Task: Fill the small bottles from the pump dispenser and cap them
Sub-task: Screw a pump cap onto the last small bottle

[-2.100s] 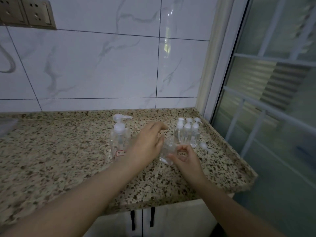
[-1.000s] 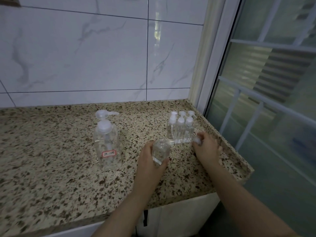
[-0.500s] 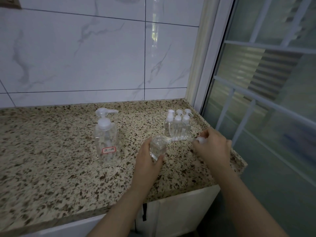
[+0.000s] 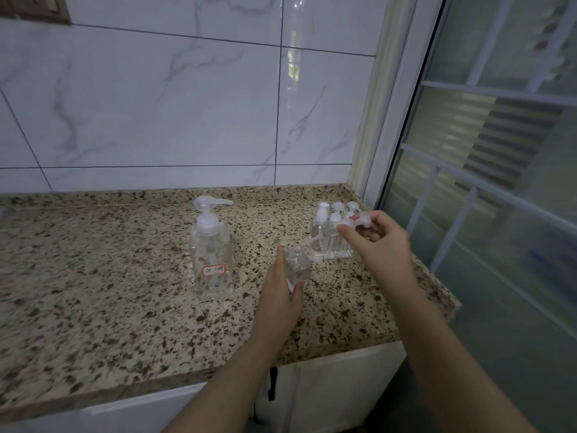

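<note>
The speckled brown-and-cream granite surface (image 4: 93, 276) runs along a white marble-look tiled wall (image 4: 156, 104) and ends at its right edge beside a frosted glass window with a pale frame (image 4: 499, 182). Near the middle of the surface stands the large clear plastic pump dispenser with a red-bordered label (image 4: 210, 245), upright, its spout pointing toward the right edge. In the back right corner stands a tight cluster of small clear bottles with white pump caps (image 4: 327, 232), already capped by the look of them. Between dispenser and cluster, toward the front edge, the left hand (image 4: 281, 295) holds one small clear uncapped bottle (image 4: 298, 264) in a curled grip, upright with its open neck facing up. The right hand (image 4: 379, 242) is raised in front of the cluster, its fingertips pinching a small white pump cap with a thin dip tube (image 4: 359, 221); the tube trails down and left toward the open bottle. The cap lies above and to the right of the bottle's neck, well apart from it, so the right hand is the one placed to bring it over. To seat it, I judge the tube's long axis must line up with the upright neck first. Whether the held bottle is filled I cannot tell.
</note>
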Demonstrator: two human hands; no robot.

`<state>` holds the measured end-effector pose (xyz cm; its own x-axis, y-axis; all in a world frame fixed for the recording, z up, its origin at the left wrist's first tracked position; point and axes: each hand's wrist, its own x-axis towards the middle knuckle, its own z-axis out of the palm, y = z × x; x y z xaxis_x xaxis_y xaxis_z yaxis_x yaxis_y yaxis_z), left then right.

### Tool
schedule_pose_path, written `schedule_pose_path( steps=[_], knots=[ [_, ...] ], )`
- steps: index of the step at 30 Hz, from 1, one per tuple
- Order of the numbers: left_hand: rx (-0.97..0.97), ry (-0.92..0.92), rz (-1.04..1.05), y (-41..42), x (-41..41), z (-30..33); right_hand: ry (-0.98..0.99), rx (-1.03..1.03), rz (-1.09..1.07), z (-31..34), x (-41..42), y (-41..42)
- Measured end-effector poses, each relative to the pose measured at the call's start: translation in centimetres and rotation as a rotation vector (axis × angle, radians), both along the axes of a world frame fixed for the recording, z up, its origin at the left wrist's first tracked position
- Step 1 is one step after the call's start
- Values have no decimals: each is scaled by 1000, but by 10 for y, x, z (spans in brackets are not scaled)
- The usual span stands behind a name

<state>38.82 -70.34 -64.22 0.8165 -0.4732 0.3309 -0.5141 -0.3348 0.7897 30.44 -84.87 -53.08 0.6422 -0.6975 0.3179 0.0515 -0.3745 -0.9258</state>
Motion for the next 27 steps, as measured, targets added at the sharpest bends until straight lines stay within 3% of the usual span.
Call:
schedule_pose_path(
  steps=[4,15,22,27],
  knots=[
    [2,-1,-5,0,0,-1,-81,12,24,6,5,3],
    [-11,4,-24,0,2,-2,-16,-129,62,6,15,11],
    [-30,20,-28,-1,3,-3,150,-290,167,5,39,18],
    [-49,25,-31,-1,5,-4,342,-350,363,1,50,18]
  ],
)
